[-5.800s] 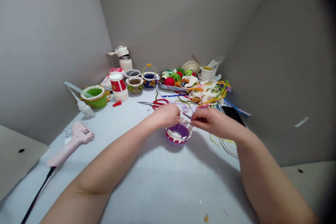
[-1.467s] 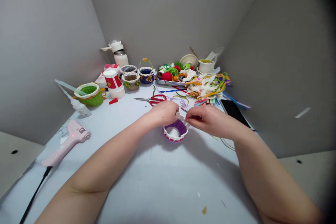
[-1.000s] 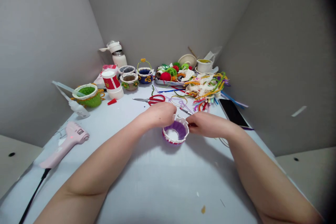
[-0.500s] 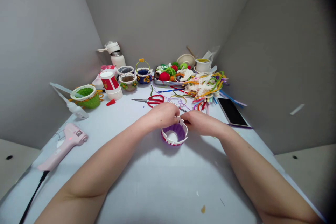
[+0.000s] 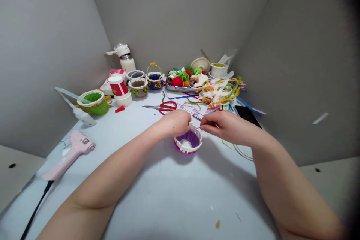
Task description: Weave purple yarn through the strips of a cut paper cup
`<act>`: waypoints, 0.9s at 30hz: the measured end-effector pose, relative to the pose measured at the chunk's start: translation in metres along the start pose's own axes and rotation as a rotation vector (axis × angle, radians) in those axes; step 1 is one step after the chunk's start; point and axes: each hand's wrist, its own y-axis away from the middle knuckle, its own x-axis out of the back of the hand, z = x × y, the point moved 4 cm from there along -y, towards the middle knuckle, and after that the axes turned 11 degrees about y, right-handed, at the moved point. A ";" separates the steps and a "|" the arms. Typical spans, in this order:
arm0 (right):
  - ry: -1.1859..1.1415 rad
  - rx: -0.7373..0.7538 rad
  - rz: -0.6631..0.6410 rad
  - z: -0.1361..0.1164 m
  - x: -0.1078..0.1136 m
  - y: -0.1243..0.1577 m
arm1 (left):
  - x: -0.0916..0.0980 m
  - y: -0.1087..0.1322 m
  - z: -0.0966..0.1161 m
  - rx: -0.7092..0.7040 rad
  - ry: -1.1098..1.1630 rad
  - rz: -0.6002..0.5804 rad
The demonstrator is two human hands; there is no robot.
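Observation:
A small cup [image 5: 188, 150] with a white notched rim, a red band and purple yarn woven round its wall stands on the table. My left hand [image 5: 177, 123] is closed on the far left part of its rim, its fingertips partly hidden. Just right of the rim, my right hand [image 5: 215, 124] is pinched on a thin strand of yarn [image 5: 198, 128] that runs toward the cup. Behind both hands lie red-handled scissors [image 5: 168, 107] and loose purple yarn [image 5: 191, 108].
At left sit a pink glue gun [image 5: 69, 155], a white squeeze bottle [image 5: 84, 117] and a green basket [image 5: 97, 108]. Decorated baskets [image 5: 138, 89], a paper cup [image 5: 119, 87], a tray of yarn balls [image 5: 181, 88] and lace [image 5: 218, 92] line the back. A phone [image 5: 247, 115] lies right.
My right hand has moved right and up from the cup's rim, drawing the strand out. My left hand stays on the rim.

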 end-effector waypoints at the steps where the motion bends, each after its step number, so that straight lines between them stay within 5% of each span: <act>1: -0.003 -0.005 0.013 -0.002 -0.001 -0.001 | 0.000 0.000 0.000 0.002 0.002 -0.004; 12: -0.005 0.015 0.085 -0.016 -0.014 -0.007 | -0.001 -0.001 -0.001 0.044 0.010 -0.024; 21: 0.239 0.127 0.073 -0.032 -0.008 -0.001 | -0.001 0.000 0.002 0.043 0.004 -0.045; 27: 0.156 0.160 0.062 -0.026 0.003 0.011 | -0.001 0.001 0.002 0.006 -0.008 -0.017</act>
